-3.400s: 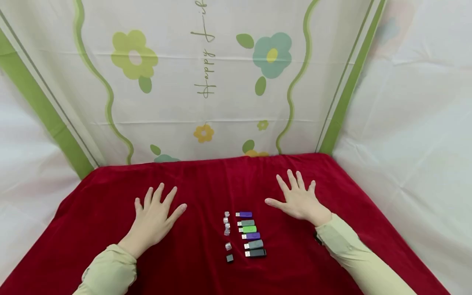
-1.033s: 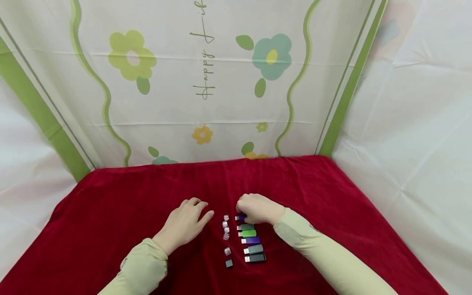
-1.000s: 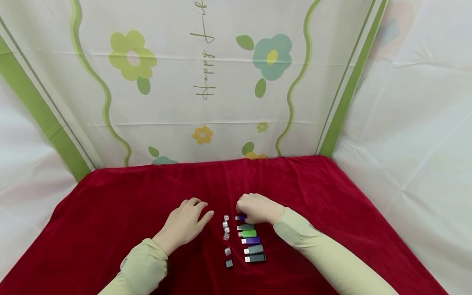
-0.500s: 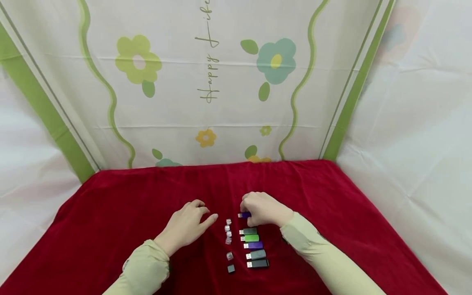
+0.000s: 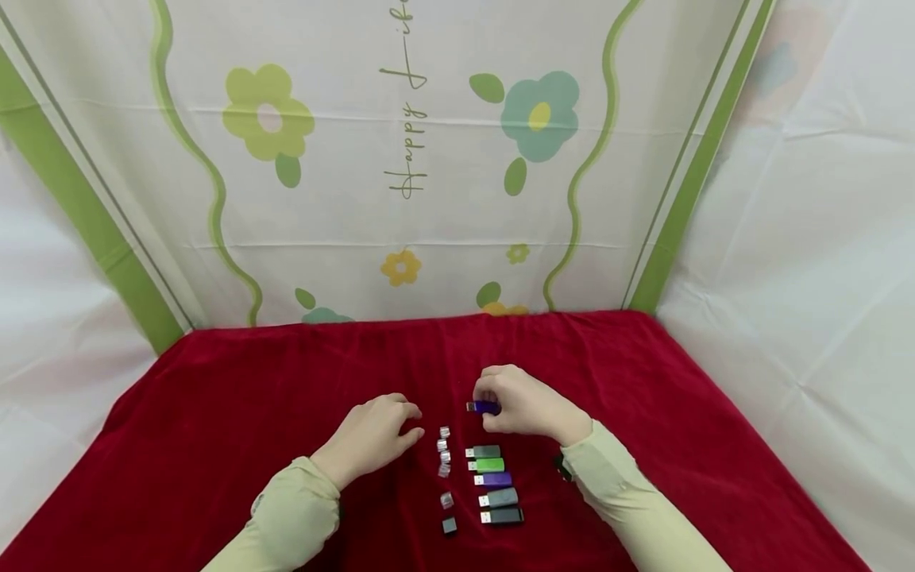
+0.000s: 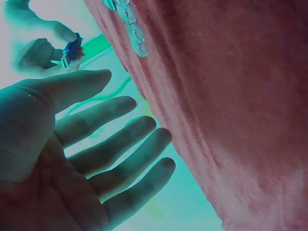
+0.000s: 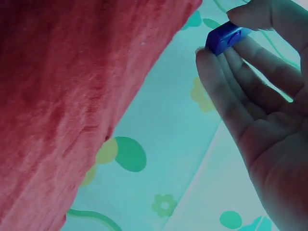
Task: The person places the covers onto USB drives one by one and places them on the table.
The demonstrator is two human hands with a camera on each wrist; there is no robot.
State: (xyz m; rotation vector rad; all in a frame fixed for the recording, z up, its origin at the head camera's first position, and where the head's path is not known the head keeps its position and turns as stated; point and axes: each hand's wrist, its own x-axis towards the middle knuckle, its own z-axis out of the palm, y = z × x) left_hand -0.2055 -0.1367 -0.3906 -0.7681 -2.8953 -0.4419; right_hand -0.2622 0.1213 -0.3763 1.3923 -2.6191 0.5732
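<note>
Between thumb and fingers, my right hand (image 5: 532, 403) pinches a purple USB stick (image 5: 484, 407), raised off the cloth with its metal plug pointing left. The right wrist view shows the same USB stick (image 7: 225, 38) held at the fingertips. My left hand (image 5: 375, 437) hovers left of several clear caps (image 5: 445, 457), its fingers relaxed and holding nothing; in the left wrist view the palm of the left hand (image 6: 91, 144) shows with fingers apart. A black cap (image 5: 449, 526) lies at the near end of the cap column.
Right of the caps lies a column of USB sticks: dark grey-green (image 5: 484, 452), bright green (image 5: 487, 465), purple (image 5: 495, 480), grey (image 5: 499, 498) and black (image 5: 503, 516). A red cloth (image 5: 250, 413) covers the table. A flowered white curtain (image 5: 457, 191) hangs behind.
Both hands came in from spread flat at the sides. My right hand took the farthest purple USB stick and lifted it off the cloth; my left hand moved near the caps.
</note>
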